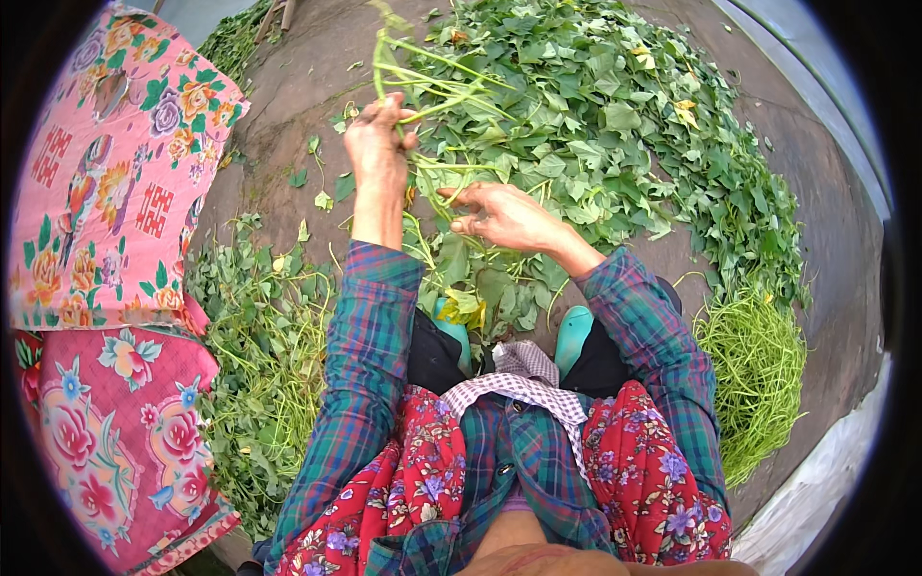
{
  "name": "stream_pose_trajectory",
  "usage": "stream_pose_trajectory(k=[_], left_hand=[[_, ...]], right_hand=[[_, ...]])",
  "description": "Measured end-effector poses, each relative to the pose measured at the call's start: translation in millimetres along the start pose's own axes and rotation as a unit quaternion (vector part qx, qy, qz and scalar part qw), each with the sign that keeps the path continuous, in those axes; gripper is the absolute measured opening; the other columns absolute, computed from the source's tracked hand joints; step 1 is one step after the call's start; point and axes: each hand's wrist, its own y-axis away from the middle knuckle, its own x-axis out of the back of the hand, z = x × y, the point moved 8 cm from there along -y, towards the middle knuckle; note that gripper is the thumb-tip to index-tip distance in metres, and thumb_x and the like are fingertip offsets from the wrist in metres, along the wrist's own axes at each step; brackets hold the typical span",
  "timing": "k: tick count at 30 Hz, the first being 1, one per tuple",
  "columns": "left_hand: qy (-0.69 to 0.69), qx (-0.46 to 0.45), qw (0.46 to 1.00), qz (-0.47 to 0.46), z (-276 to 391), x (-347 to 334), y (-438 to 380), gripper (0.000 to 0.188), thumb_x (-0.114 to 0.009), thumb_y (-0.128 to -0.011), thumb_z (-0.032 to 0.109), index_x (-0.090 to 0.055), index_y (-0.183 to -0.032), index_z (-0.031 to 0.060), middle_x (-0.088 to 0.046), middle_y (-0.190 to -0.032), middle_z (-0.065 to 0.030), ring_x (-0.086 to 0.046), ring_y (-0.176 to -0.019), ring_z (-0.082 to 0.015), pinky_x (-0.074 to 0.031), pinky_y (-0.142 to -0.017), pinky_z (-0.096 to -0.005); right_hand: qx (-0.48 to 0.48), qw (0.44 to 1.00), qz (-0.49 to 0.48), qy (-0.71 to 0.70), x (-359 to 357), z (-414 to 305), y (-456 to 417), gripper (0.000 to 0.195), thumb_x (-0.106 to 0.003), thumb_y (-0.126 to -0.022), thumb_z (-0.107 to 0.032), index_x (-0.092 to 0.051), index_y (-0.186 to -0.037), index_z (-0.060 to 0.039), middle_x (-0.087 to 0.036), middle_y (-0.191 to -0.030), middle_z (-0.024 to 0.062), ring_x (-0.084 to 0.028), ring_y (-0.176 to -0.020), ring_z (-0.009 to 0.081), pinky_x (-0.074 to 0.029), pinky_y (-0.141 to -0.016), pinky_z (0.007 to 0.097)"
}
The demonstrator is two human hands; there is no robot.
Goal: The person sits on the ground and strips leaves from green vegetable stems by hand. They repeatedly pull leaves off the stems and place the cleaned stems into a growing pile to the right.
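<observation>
My left hand [382, 137] is raised, its fingers closed around a green leafy vine [379, 68] whose bare side stems stick out to the right. The vine hangs down from it towards my right hand [490, 216]. Thumb and forefinger of the right hand are at the lower part of the vine; whether they pinch a stem I cannot tell. Behind both hands lies a large heap of lobed green leaves [576, 108] with a few yellow ones. More leaves and stems [497, 288] lie between my turquoise boots [574, 335].
A pile of bare green stems [753, 381] sits at my right. Tangled vines [266, 360] lie at my left, beside pink floral cloths [130, 209]. White sheeting [814, 482] lies at the lower right. Another green heap [234, 39] is at the far left.
</observation>
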Motion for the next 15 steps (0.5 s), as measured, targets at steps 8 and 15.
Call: stream_pose_trajectory(k=[8, 15], left_hand=[[-0.457, -0.209, 0.863, -0.043, 18.4, -35.9, 32.0, 0.060, -0.071, -0.076, 0.044, -0.058, -0.118, 0.0044, -0.059, -0.101, -0.0129, -0.060, -0.078, -0.0221, -0.047, -0.070, -0.0334], [-0.482, -0.025, 0.849, -0.215, -48.5, -59.1, 58.7, 0.038, -0.070, -0.081, 0.027, -0.061, -0.103, -0.0018, -0.064, -0.067, -0.0033, -0.058, -0.058, -0.0108, -0.042, -0.052, -0.0249]], right_hand=[[-0.081, 0.894, 0.131, -0.420, 25.2, 37.0, -10.2, 0.043, -0.074, -0.080, -0.023, -0.061, -0.118, -0.0050, -0.066, -0.088, 0.0012, -0.058, -0.076, 0.0075, -0.046, -0.069, 0.0220], [-0.140, 0.890, 0.189, -0.391, 50.2, 78.0, -7.2, 0.028, -0.068, -0.084, -0.023, -0.066, -0.104, -0.0032, -0.068, -0.086, 0.0021, -0.059, -0.069, 0.0071, -0.045, -0.061, 0.0223]])
